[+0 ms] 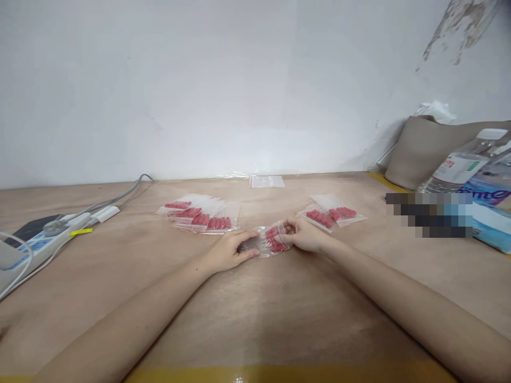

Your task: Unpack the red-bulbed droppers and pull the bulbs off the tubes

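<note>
**Small bag of red pieces held between both hands at mid-tabletop**

Two bare forearms reach in from the near edge of the tabletop (255, 319), which carries a yellow strip along its front. They meet on a small bag (268, 242) of clear plastic lying at the middle of the tabletop, with red pieces (274, 240) bunched at its right end.

The left hand (231, 252) lies over the bag's clear left end, its fingers (248, 254) close together and pressing the film down. The right hand (306, 235) has its fingers (290, 230) pinched on the right end, beside the red pieces.

The bag looks very light, limp and slick. The film probably creases and slides, and the loose pieces likely shift inside it. The flat, empty ends seem the surest hold, rather than the lumpy middle.

A stack of filled bags (202, 215) lies just beyond the left hand, and two more filled bags (333, 214) lie just beyond the right. An empty bag (266, 181) rests by the wall (223, 85). Well apart to the left is a power strip (43, 239) with its cable (120, 198). On the far right are a water bottle (459, 167), a beige pouch (431, 149) and a blue packet (493, 226). Nothing lies between the hands and the near edge.
</note>
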`<control>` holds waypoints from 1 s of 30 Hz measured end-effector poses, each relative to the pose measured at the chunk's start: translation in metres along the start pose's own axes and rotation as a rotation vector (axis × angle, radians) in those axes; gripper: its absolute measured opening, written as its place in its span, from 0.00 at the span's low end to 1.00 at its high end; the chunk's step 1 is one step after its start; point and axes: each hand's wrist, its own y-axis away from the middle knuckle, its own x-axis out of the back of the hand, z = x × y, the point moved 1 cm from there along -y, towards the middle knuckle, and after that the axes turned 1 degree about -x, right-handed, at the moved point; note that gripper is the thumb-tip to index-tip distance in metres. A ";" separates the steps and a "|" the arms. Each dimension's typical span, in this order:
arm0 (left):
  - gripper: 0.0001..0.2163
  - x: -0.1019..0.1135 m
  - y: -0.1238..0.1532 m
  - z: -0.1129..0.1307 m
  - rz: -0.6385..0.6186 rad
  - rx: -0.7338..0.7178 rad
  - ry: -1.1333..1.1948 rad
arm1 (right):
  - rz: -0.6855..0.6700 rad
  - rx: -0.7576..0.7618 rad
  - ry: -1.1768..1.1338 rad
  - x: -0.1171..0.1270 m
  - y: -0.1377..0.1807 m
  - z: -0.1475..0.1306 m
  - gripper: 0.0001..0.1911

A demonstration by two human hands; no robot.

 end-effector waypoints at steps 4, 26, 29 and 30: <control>0.20 -0.001 0.000 0.000 0.017 0.024 -0.022 | 0.113 -0.022 -0.059 -0.001 -0.001 0.005 0.15; 0.17 0.003 0.001 0.000 0.018 0.092 0.030 | 0.201 -0.089 -0.012 0.014 0.003 -0.004 0.12; 0.18 0.003 0.002 -0.001 0.018 0.106 0.038 | 0.184 -0.127 -0.131 0.043 0.007 -0.011 0.13; 0.18 0.003 0.002 -0.001 0.017 0.108 0.042 | 0.211 -0.112 -0.172 0.054 0.010 -0.015 0.13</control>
